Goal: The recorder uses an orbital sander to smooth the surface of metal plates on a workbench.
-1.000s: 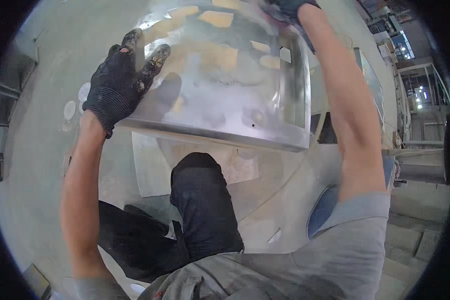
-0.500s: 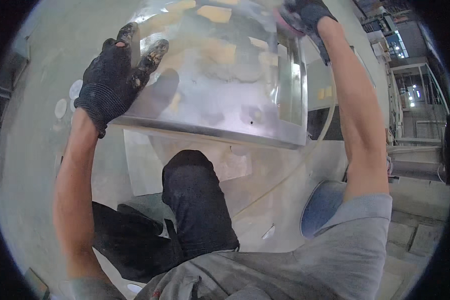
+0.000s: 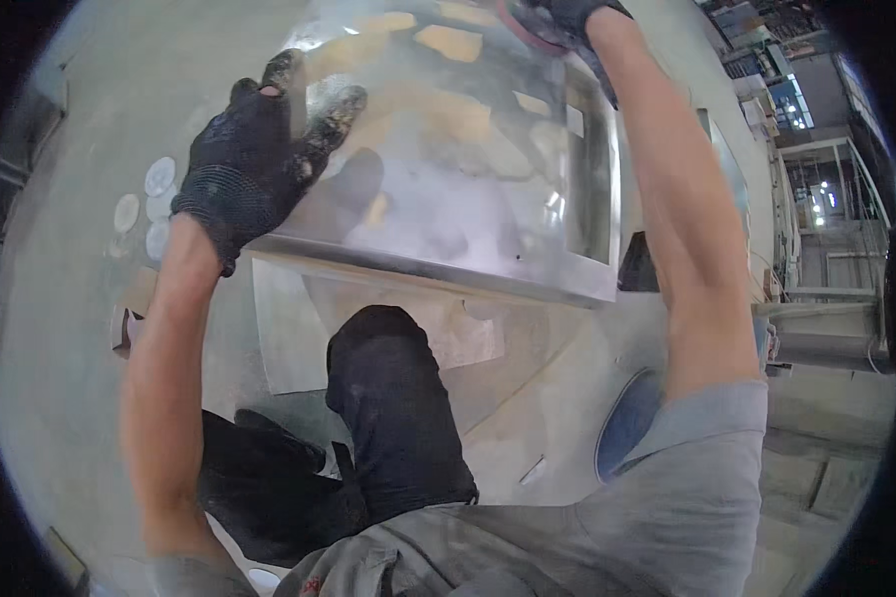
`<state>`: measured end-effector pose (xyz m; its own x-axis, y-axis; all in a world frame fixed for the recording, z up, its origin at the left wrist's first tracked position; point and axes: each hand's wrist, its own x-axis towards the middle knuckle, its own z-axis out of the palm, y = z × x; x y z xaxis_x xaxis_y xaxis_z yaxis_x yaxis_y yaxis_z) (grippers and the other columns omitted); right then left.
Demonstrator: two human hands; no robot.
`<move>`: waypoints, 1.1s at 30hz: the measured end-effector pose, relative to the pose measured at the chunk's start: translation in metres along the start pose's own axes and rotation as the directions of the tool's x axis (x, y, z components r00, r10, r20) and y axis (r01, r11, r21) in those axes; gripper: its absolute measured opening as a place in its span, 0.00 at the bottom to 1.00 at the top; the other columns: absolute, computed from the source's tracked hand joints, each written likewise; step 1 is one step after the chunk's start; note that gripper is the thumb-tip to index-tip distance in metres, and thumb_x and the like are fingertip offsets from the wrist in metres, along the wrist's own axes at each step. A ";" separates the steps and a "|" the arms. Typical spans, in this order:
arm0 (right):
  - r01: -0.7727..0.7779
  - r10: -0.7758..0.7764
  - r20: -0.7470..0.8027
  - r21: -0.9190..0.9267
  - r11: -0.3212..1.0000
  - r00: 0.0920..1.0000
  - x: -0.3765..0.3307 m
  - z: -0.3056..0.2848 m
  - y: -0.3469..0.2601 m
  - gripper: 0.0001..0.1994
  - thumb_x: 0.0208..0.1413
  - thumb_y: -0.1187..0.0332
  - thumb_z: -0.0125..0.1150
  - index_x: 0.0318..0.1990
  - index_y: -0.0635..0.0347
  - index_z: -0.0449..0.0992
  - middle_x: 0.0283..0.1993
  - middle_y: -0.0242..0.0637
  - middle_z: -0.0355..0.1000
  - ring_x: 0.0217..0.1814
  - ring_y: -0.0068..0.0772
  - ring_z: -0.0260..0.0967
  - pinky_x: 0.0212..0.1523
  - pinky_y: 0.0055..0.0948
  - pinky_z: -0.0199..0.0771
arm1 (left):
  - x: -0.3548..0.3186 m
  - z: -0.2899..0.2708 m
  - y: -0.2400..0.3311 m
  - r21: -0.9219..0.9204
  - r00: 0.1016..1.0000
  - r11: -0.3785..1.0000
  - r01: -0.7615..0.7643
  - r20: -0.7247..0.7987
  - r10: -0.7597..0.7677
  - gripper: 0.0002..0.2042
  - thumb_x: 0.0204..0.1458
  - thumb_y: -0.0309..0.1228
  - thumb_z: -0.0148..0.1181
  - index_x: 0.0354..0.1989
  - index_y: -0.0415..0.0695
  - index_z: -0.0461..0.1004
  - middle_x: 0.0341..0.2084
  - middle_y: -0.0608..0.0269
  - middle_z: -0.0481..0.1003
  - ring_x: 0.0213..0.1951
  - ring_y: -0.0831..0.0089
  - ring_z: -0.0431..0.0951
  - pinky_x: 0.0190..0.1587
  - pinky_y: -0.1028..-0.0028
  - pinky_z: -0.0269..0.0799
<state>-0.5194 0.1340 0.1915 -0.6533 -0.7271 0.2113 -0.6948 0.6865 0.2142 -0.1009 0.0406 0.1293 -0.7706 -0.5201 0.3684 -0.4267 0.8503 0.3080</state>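
A large shiny metal panel with a raised frame lies in front of me, marked with yellowish filler patches and hazy pale dust. My left hand, in a black knit glove with worn, dirty fingertips, rests on its left part with the fingers apart. At the top edge of the view my right hand, also gloved in black, is closed around a round sander with a reddish rim. The sander is partly cut off by the picture's edge, and its contact with the panel is hard to make out.
White round discs lie on the floor left of the panel, near a small open box. A pale sheet extends from under the panel by my knee. A blue round object stands at right; metal racks are beyond.
My right hand and the sander have shifted left and up across the panel. The view has moved slightly; my left hand stays on the same part of the panel.
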 end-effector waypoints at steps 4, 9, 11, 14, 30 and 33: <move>0.020 -0.019 -0.023 0.037 0.999 1.000 0.024 0.003 -0.038 0.22 0.56 0.50 0.52 0.46 0.60 0.74 0.45 0.51 0.76 0.47 0.55 0.73 0.48 0.43 0.73 | 0.004 -0.006 0.013 -0.012 0.998 1.000 0.029 0.061 -0.029 0.29 0.59 0.49 0.55 0.60 0.39 0.65 0.46 0.41 0.74 0.42 0.48 0.79 0.44 0.60 0.75; 0.050 -0.046 -0.044 0.086 0.995 0.998 0.035 0.008 -0.096 0.23 0.56 0.50 0.52 0.47 0.60 0.74 0.46 0.51 0.76 0.48 0.55 0.73 0.49 0.43 0.73 | 0.002 -0.001 0.011 -0.042 0.999 0.998 0.048 -0.020 -0.049 0.32 0.56 0.58 0.52 0.57 0.41 0.66 0.38 0.39 0.75 0.35 0.45 0.79 0.38 0.56 0.77; 0.050 -0.046 -0.041 0.083 0.995 0.998 0.031 0.011 -0.102 0.23 0.56 0.50 0.52 0.47 0.60 0.74 0.46 0.51 0.77 0.48 0.56 0.73 0.49 0.43 0.73 | 0.000 0.006 0.010 -0.073 0.998 0.995 0.066 -0.002 -0.066 0.34 0.56 0.59 0.51 0.58 0.41 0.65 0.39 0.38 0.75 0.35 0.44 0.79 0.38 0.56 0.77; 0.070 -0.066 -0.042 0.101 0.992 0.997 0.023 0.007 -0.096 0.23 0.56 0.50 0.52 0.47 0.60 0.74 0.46 0.51 0.77 0.48 0.56 0.73 0.49 0.43 0.73 | -0.006 -0.003 0.008 -0.049 0.996 0.995 0.090 0.027 -0.089 0.35 0.56 0.60 0.50 0.58 0.40 0.65 0.40 0.38 0.74 0.35 0.44 0.79 0.38 0.56 0.77; 0.056 -0.053 -0.044 0.065 0.996 0.998 0.018 -0.013 -0.106 0.23 0.55 0.50 0.51 0.48 0.60 0.75 0.47 0.51 0.77 0.50 0.56 0.73 0.50 0.43 0.74 | -0.036 0.016 -0.007 -0.190 0.944 0.975 -0.112 -0.327 0.045 0.31 0.52 0.46 0.62 0.57 0.35 0.67 0.43 0.41 0.75 0.36 0.50 0.81 0.37 0.64 0.78; 0.096 -0.095 -0.035 0.028 0.995 0.995 0.012 -0.021 -0.103 0.24 0.55 0.50 0.51 0.48 0.60 0.75 0.47 0.51 0.77 0.50 0.56 0.74 0.50 0.43 0.74 | -0.042 0.022 -0.013 -0.183 0.908 0.975 -0.123 -0.417 0.036 0.30 0.51 0.43 0.64 0.56 0.34 0.68 0.43 0.43 0.76 0.35 0.52 0.81 0.37 0.65 0.78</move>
<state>-0.4493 0.0548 0.1917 -0.5737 -0.7882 0.2229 -0.7624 0.6133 0.2064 -0.0736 0.0534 0.0911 -0.5182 -0.4750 0.7112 -0.2348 0.8786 0.4158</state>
